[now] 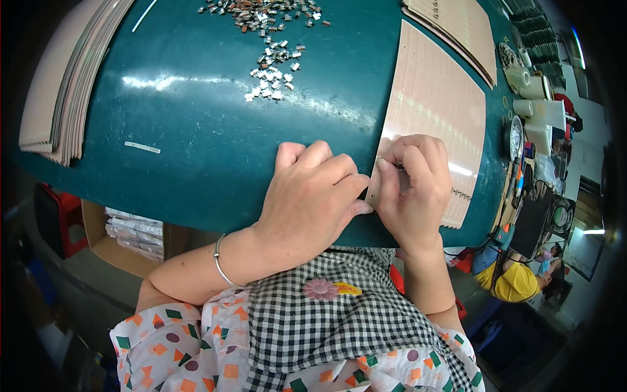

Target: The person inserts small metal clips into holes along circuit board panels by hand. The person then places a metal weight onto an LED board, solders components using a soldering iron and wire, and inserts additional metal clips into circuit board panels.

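A pale pink circuit board panel (431, 98), scored into long strips, lies on the right of the green table, near its front edge. My right hand (416, 189) is over its near left part, thumb and forefinger pinched at the board's surface. A small dark bit shows under those fingers, too hidden to name. My left hand (312, 199) rests beside the panel with curled fingers. Its thumb and forefinger close in at the panel's left edge; what lies between them is hidden. Small silver metal components with pins (271, 81) are scattered in a heap at the far middle.
A stack of similar panels (62, 98) stands at the left, and more panels (460, 32) lie at the far right. A thin pale strip (142, 147) lies on the green table (196, 176). An open carton (121, 255) and a red stool (59, 219) stand below. Someone in yellow (513, 281) is at the right.
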Available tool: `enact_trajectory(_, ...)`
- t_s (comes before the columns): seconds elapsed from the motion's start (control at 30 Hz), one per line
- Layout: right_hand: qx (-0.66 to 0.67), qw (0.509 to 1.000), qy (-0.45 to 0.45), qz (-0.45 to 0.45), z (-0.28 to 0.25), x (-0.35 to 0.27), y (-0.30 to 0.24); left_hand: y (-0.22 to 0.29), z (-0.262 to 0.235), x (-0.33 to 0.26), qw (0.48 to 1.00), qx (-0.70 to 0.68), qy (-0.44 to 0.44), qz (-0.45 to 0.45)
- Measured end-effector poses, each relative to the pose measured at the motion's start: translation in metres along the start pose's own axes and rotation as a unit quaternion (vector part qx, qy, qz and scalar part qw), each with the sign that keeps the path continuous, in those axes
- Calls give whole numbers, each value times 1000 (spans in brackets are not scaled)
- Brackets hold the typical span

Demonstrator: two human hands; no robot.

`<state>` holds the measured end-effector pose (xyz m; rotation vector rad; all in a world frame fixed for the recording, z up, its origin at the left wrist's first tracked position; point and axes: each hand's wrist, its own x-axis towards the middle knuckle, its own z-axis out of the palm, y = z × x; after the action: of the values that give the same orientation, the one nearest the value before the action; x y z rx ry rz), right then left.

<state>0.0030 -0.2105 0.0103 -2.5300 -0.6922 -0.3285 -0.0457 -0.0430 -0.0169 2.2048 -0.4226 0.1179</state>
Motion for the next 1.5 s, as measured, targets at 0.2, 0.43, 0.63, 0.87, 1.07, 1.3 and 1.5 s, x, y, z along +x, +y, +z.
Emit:
enact_trajectory(0.2,93,994,-12,62,-26,-6,11,1,-3,2,1000,-6,16,8)
enact_trajectory(0.43,-68,946,153,277,-109,-78,103,11,-1,7,994,36,51,84)
enact_trajectory(0.63,174,890,123,403,-103,-141,127,24,6,19,995,42,50,82)
enact_trajectory(0.87,343,882,279,162,-132,-126,118,50,-25,35,970,-63,203,120)
enact_trajectory(1.07,339,886,314,50,-150,-84,116,57,-45,67,944,-71,263,186)
enact_trajectory(1.3,174,942,284,38,-161,-73,115,45,-51,85,944,-44,213,248)
enact_trajectory(1.5,147,951,271,25,-167,-66,115,43,-48,92,950,-61,207,225)
